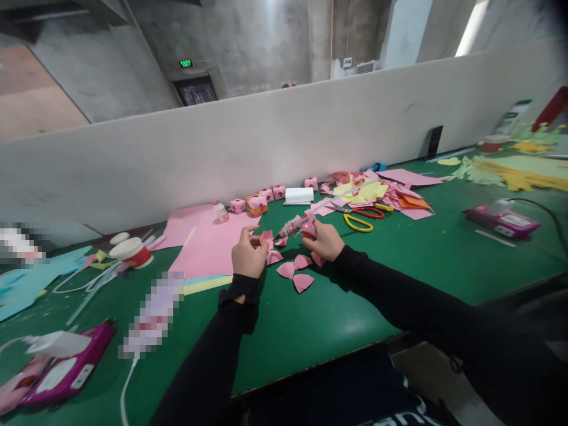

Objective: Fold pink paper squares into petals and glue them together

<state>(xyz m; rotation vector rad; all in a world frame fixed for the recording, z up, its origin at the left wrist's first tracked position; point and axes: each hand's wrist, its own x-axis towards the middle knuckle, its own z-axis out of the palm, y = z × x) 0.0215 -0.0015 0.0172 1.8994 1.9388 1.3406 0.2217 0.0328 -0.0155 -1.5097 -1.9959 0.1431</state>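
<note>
My right hand (pixel 326 239) is wrapped round a pink glue gun (pixel 302 223), its nozzle pointing left towards my other hand. A clear glue stick (pixel 344 196) runs out of the gun's back end. Between the thumb and fingers of my left hand (pixel 249 253) is a folded pink paper piece (pixel 267 238), close to the nozzle; whether the two touch I cannot tell. Several cut pink paper petals (pixel 303 283) lie on the green table just in front of and between my hands.
Scissors with yellow handles (pixel 358 223) and others with red handles lie right of the glue gun. Behind are a paper scrap pile (pixel 366 190), several pink folded paper shapes (pixel 237 205) and a white partition (pixel 248 148). Pink sheets (pixel 208 242) and a paper cup (pixel 133 253) are leftward.
</note>
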